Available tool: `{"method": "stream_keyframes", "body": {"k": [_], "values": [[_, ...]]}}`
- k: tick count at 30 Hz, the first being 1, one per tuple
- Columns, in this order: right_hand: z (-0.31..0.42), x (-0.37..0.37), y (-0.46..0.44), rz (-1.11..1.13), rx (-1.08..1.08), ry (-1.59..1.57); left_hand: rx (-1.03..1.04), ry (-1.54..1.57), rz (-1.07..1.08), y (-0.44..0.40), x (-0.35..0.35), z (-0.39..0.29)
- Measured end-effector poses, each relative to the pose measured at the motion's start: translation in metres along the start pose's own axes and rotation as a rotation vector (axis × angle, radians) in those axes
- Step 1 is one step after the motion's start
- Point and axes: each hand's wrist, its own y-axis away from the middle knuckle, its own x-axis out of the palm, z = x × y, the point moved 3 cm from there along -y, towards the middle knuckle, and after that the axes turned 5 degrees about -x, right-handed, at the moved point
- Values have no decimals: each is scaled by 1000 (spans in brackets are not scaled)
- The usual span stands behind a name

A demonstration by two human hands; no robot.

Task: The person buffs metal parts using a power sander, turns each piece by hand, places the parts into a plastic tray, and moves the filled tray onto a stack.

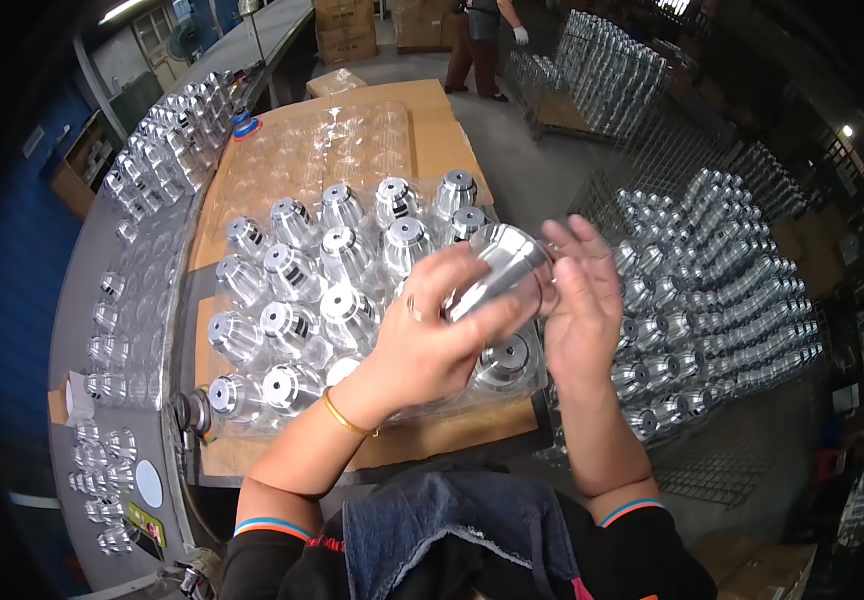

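My left hand [430,330] is closed around a shiny metal cup [504,262], held tilted above the rows of similar parts. My right hand [586,315] is beside the cup's wide end with its fingers apart, partly blurred; whether it touches the rim I cannot tell. Below them, several silver cup-shaped parts [290,330] stand in rows, small end with a dark hole upward, in a clear plastic tray [442,400]. That tray lies on a cardboard sheet [472,432].
Behind lies another clear tray [337,140]. The grey bench [72,345] on the left carries more metal cups. To the right, a wire-mesh cage [592,205] stands by stacked rows of cups [712,290]. A person [477,45] stands at the back near cardboard boxes [347,30].
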Motion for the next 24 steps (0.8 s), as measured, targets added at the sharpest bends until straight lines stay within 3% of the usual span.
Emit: {"method": "stream_keyframes", "body": {"k": [1, 3, 4, 6, 12, 19, 21, 22, 23, 24], "values": [[-2, -10, -3, -3, 4, -2, -3, 0, 5, -3, 5, 5], [-2, -29, -7, -65, -65, 36, -393, 29, 218, -1, 28, 31], [-1, -36, -7, -97, -53, 63, -397, 27, 226, -1, 37, 40], [-1, -49, -8, -122, -38, 81, -595, 131, 442, 3, 64, 65], [-4, -77, -14, -202, -12, 99, -540, -162, 900, 0, 118, 103], [-11, -96, -28, -256, -1, 99, -515, -162, 934, 2, 151, 121], [-16, -100, -31, -272, 21, 91, -385, -201, 1061, 4, 154, 120], [-16, -100, -32, -260, 24, 98, -418, -165, 1144, -4, 155, 122], [-17, -101, -32, -260, 12, 96, -407, -171, 1140, -12, 154, 125], [-20, -102, -33, -256, 34, 106, -432, -233, 888, -25, 149, 130]]}}
